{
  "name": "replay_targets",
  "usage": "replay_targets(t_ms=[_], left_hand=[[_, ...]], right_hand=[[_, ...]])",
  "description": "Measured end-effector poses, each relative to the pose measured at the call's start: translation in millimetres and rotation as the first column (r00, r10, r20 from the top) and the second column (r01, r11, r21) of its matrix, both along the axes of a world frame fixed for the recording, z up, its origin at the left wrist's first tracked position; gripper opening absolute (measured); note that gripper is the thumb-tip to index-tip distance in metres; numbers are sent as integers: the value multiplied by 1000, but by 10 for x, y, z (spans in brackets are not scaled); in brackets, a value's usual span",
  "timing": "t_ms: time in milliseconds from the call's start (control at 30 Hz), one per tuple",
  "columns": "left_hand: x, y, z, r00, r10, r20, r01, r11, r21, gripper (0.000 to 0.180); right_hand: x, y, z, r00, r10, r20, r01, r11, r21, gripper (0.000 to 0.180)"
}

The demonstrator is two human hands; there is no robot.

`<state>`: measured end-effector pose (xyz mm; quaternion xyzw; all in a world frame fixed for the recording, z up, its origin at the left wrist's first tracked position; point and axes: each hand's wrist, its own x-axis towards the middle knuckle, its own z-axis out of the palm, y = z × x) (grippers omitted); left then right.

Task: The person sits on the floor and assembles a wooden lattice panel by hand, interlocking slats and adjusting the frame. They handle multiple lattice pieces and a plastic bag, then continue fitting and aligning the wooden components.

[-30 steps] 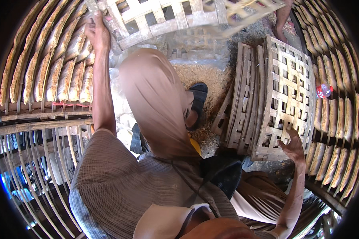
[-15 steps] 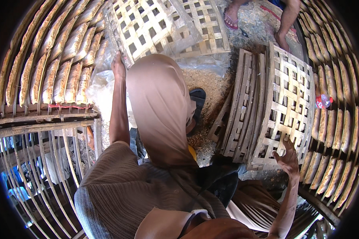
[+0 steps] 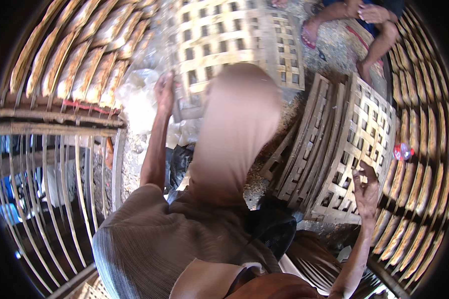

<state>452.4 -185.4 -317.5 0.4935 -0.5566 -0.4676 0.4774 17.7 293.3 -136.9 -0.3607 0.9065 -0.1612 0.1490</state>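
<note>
A pale woven bamboo lattice tray (image 3: pixel 212 49) lies at the top middle, slightly blurred by motion, with a second lattice tray (image 3: pixel 289 47) behind it on the right. My left hand (image 3: pixel 164 92) is at the left edge of the nearer tray, fingers bent against its rim; their tips are partly smeared. On the right, several lattice trays lean together in a tilted stack, the outermost lattice tray (image 3: pixel 356 144) facing up. Over its lower right part is my right hand (image 3: pixel 366 192), open, thumb and fingers curved apart with nothing between them. Brown cloth (image 3: pixel 234 134) hides the middle.
Racks of long pale pieces stand on the left (image 3: pixel 90 70) and right (image 3: pixel 414 184). A red-labelled bottle (image 3: pixel 403 152) is at the right rack. Clear plastic sheeting (image 3: pixel 139 94) lies near my left hand. Slatted bars (image 3: pixel 80 174) stand at lower left. Another person's leg (image 3: pixel 334 17) shows at top right.
The nearer lattice tray has come lower in view, with my left hand at its edge. My right hand has lifted its fingers slightly. The view has shifted, and more of the other person shows.
</note>
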Motion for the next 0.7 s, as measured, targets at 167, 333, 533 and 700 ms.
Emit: replay_targets(t_ms=[167, 333, 533, 700], left_hand=[[-903, -6, 356, 989, -91, -120, 73, 986, -148, 46], [-1783, 241, 917, 860, -335, -384, 251, 934, -253, 32], [-2271, 707, 1453, 706, -686, -175, 622, 719, -311, 40], [-1734, 148, 590, 698, -548, 461, 680, 709, -186, 55]], right_hand=[[-5, -843, 354, 982, 99, 159, -57, 966, -253, 82], [-195, -1468, 597, 979, 83, 184, 8, 895, -447, 86], [-634, -1358, 1090, 916, -388, 102, 349, 646, -679, 75], [-1075, -179, 1181, 849, -527, -16, 380, 632, -676, 69]])
